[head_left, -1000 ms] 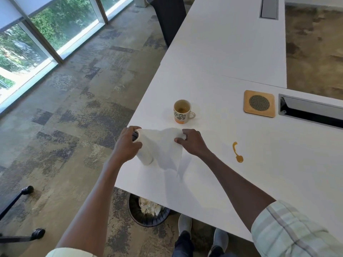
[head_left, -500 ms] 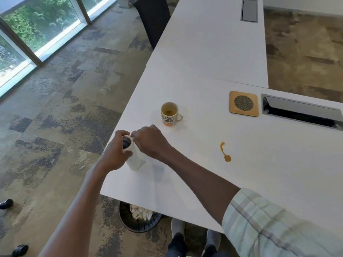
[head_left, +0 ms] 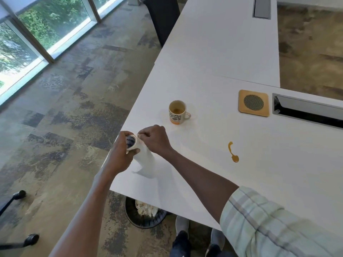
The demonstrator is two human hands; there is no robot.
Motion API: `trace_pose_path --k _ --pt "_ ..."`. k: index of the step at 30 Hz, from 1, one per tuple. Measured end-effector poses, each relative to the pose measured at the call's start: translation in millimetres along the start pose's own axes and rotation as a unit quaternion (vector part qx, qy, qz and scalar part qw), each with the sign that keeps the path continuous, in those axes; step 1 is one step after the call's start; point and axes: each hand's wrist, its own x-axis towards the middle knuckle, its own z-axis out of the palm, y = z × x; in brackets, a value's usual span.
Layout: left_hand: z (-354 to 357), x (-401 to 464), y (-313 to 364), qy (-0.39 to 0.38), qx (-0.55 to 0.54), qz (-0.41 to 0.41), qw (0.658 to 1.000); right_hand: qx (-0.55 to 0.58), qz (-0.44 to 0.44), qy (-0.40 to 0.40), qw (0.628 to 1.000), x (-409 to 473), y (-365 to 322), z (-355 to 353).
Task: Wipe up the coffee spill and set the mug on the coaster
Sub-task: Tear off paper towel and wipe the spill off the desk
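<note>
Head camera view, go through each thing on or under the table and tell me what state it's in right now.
Mug: upright, nearly empty, off the coaster.
Coaster: bare.
Coffee spill: unwiped.
Paper towel roll: gripped by left hand.
Towel sheet: pinched by right hand, hanging down.
Bin: holds crumpled paper.

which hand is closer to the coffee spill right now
Right. The right hand pinches the paper towel roll on the side facing the spill. The left hand grips the roll's far side, farther from the spill.

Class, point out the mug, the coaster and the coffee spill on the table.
mug (head_left: 177, 115): head view, printed outer wall.
coaster (head_left: 253, 103): head view, round mesh centre.
coffee spill (head_left: 235, 158): head view, wide lower blob.
</note>
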Motion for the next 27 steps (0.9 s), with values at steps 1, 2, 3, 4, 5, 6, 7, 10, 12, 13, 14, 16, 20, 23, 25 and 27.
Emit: trace_pose_path --k 1,2,3,4,5,6,7,10,12,13,14,16,20,23,25,27 --pt "0 -1 1 0.002 -0.004 0.000 1.000 0.009 0.011 0.005 1.000 -1 2 2" --pt "-1 -2 1 0.002 -0.006 -0.001 1.000 0.021 0.021 0.008 1.000 -2 3 2" --pt "-2 -3 2 0.000 -0.006 -0.004 1.000 0.037 0.032 0.004 0.999 -3 3 2" --pt "-3 -2 2 -0.002 -0.006 -0.008 1.000 0.051 0.045 -0.008 0.998 -4 3 2" --pt "-5 -2 3 -0.004 -0.005 -0.012 1.000 0.060 0.060 -0.029 0.996 -5 1 1" --pt "-6 0 4 -0.006 -0.004 -0.016 1.000 0.060 0.075 -0.061 0.994 -6 -1 -1" --pt "-6 1 5 -0.008 -0.003 -0.017 1.000 0.047 0.090 -0.094 0.990 -7 -3 -2" --pt "-6 8 7 -0.016 0.004 -0.019 1.000 -0.036 0.116 -0.142 0.982 -11 -5 -4" --pt "-6 12 7 -0.017 0.013 -0.024 0.999 -0.092 0.123 -0.137 0.979 -12 -4 -4" --pt "-6 15 7 -0.018 0.015 -0.025 0.999 -0.108 0.130 -0.128 0.977 -12 -1 -5" --pt "-7 17 6 -0.020 0.016 -0.026 0.999 -0.117 0.134 -0.114 0.977 -13 3 -6" --pt "-9 21 5 -0.026 0.018 -0.033 0.999 -0.129 0.123 -0.096 0.979 -14 10 -7" --pt "-7 27 9 -0.019 0.023 -0.046 0.999 -0.125 0.099 -0.079 0.984 -14 16 -6" --pt "-6 32 14 -0.007 0.024 -0.062 0.998 -0.098 0.111 -0.053 0.987 -12 19 -1" --pt "-5 34 15 -0.003 0.022 -0.075 0.997 -0.088 0.116 -0.047 0.988 -12 19 1" --pt "-5 35 15 0.002 0.018 -0.082 0.996 -0.082 0.113 -0.041 0.989 -11 21 3"
